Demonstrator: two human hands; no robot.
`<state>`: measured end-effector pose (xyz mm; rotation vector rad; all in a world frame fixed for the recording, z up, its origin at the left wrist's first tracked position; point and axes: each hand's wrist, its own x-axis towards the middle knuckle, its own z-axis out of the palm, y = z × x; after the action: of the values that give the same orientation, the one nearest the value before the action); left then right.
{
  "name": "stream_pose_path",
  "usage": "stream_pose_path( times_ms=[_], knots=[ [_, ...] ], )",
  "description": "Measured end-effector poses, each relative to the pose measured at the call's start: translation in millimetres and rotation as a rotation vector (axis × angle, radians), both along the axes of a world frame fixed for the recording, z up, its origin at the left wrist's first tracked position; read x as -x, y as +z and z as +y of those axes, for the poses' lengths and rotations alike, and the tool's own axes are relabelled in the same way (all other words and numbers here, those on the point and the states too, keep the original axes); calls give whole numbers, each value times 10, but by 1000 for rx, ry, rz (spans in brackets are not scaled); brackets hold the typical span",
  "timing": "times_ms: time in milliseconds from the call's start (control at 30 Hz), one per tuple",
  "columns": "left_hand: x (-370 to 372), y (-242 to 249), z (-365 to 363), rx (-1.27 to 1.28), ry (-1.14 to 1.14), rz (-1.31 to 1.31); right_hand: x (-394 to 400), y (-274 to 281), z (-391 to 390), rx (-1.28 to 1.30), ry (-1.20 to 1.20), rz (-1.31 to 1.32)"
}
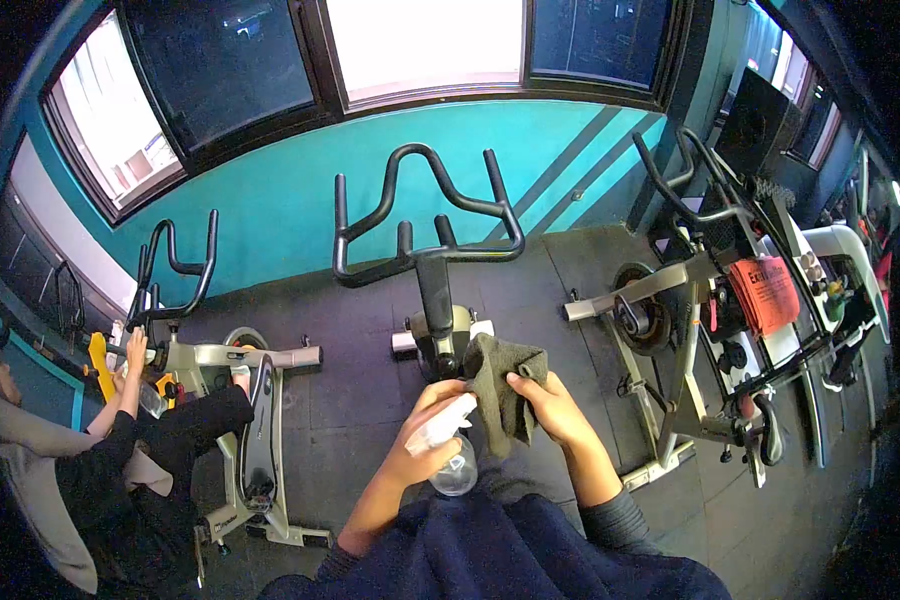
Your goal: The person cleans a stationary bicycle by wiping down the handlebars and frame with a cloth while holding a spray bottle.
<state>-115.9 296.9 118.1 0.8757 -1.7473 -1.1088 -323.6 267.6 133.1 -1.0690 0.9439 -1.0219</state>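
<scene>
Left hand [415,450]: fingers wrapped around the upper part of a spray bottle [455,472], white trigger head on top, clear body below, held close in front of the wearer's dark clothing. Right hand [558,408]: closed on a grey-green cloth [500,385], thumb pressed on its near face, the fabric bunched and hanging in folds. Cloth and bottle are side by side, cloth to the right; the left fingertips lie at the cloth's left edge, contact between them cannot be told. Directly ahead, an exercise bike with black looped handlebars [425,255]; the cloth overlaps part of this bike in view, touch not determinable. Left side: a second bike [210,355], with another person [45,480] beside it, arms extended toward its front end near a yellow object [101,366]. Right side: a third bike [685,350], with a red-orange item [765,295] bearing dark lettering near its front. Dark tiled floor [355,400] under all three; teal wall [450,140] beyond, below a bright window [425,45] in a dark frame.
</scene>
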Motion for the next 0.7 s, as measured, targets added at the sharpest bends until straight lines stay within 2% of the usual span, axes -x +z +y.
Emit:
stream_pose_path(
  times_ms=[67, 100, 167, 233, 267, 333, 400, 467, 533, 600, 667, 700],
  knots=[
    [-15, 15, -14, 256, 29, -152, 11, 17, 7, 3, 9, 3],
    [-21, 28, -19, 257, 27, -153, 18, 0, 1, 42, -31, 13],
    [-54, 73, -13, 161, -28, -43, 42, -22, -22, 81, -72, 23],
    [-126, 184, 31, 81, -16, -34, 113, -13, -69, 475, -266, 435],
    [-148, 219, 39, 1, -5, -23, 129, 13, -75, 475, -265, 434],
    [-123, 225, 33, 31, 7, 51, 149, 80, -71, 558, -309, 613],
    [-96, 238, 51, -201, 28, 201, 104, 67, -53, 597, -328, 630],
    [-61, 261, 49, -174, 32, 143, 26, 65, 8, 521, -280, 666],
    [2, 320, 59, -188, 30, 110, -83, 30, 67, 400, -130, 588],
    [17, 354, 53, -196, 10, 97, -175, -118, 107, 469, 26, 478],
    [28, 389, 21, 32, -68, 35, -262, -201, 118, 653, 141, 376],
    [34, 384, 52, -149, -107, 157, -312, -163, 195, 360, 193, 93]
  ],
)
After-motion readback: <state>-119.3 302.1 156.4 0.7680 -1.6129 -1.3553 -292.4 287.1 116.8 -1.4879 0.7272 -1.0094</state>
